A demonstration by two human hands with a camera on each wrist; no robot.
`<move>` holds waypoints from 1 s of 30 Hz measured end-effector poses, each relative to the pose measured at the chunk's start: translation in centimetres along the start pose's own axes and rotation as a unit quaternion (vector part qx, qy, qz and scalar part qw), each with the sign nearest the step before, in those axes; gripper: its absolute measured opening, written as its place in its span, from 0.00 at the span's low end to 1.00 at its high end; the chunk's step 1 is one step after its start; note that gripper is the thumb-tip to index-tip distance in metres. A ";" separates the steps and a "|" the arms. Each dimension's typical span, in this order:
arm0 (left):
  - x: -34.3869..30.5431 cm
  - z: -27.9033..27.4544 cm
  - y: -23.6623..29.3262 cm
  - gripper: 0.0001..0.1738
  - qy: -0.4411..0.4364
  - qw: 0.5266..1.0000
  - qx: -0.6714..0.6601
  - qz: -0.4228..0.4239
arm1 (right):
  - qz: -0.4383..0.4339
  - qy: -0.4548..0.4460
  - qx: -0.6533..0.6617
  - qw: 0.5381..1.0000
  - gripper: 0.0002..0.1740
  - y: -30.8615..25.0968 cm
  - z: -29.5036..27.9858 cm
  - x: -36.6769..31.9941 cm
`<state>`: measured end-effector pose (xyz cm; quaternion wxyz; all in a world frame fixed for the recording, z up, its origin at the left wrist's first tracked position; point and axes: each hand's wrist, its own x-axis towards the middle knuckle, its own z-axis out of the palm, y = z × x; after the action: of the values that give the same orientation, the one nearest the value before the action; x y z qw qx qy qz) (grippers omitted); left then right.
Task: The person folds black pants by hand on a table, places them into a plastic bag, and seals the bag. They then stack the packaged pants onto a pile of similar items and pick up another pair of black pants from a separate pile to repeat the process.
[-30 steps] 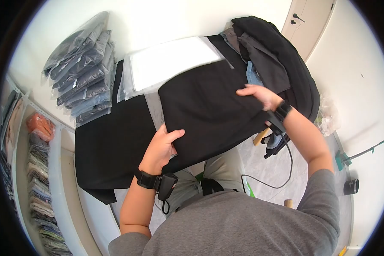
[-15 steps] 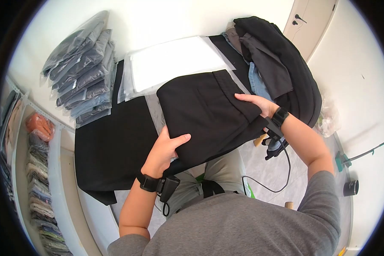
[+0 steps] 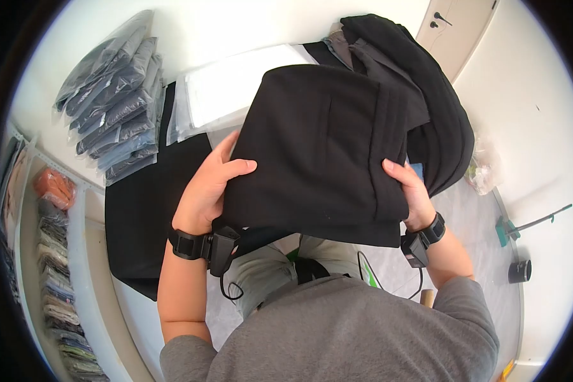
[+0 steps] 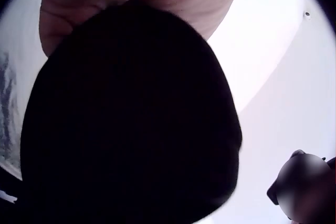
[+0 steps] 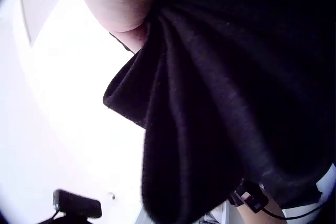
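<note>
Folded black trousers (image 3: 305,146) are held up in front of the body, the waistband on the right side and a pocket slit beside it. My left hand (image 3: 207,181) grips their left edge, thumb on top and fingers partly hidden behind the cloth. At the waistband end, my right hand (image 3: 415,197) pinches the layers with the thumb on top. The right wrist view shows the fabric's layers (image 5: 210,103) gathered in loose folds under that hand. In the left wrist view the rounded fold (image 4: 131,113) hangs below the left palm.
Behind the trousers lie white sheets and clear bags (image 3: 216,83) on the black-covered table (image 3: 140,216). Bagged garments (image 3: 118,95) are stacked at the back left. A heap of dark clothes (image 3: 439,121) rises at the right. Shelves of folded clothes (image 3: 57,274) line the left side.
Both hands have lifted the trousers up off the table and toward the camera. The right hand, earlier loose above the cloth, has taken hold of the waistband end.
</note>
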<state>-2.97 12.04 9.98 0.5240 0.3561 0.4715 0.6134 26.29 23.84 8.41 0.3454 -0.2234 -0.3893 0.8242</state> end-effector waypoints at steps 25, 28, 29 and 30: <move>0.1 -1.2 -4.9 0.23 0.012 0.988 0.067 -0.140 | 0.136 -0.016 0.117 0.984 0.20 -2.0 -1.9 -1.5; -1.0 -0.5 -5.7 0.17 -0.010 0.952 0.303 -0.053 | 0.043 0.018 0.095 0.994 0.19 -5.2 -3.4 -4.3; -1.6 -0.1 -6.0 0.17 -0.008 0.953 0.297 -0.056 | -0.116 0.083 -0.051 0.988 0.18 -6.0 -3.8 -5.7; -2.3 0.3 -6.3 0.15 -0.026 0.888 0.457 0.054 | -0.271 0.141 -0.195 0.932 0.17 -6.9 -4.4 -7.1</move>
<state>-0.29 9.84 4.25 0.2820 0.5968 0.6657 0.3481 36.53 23.84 11.97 0.5565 -0.2865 -0.5352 0.5673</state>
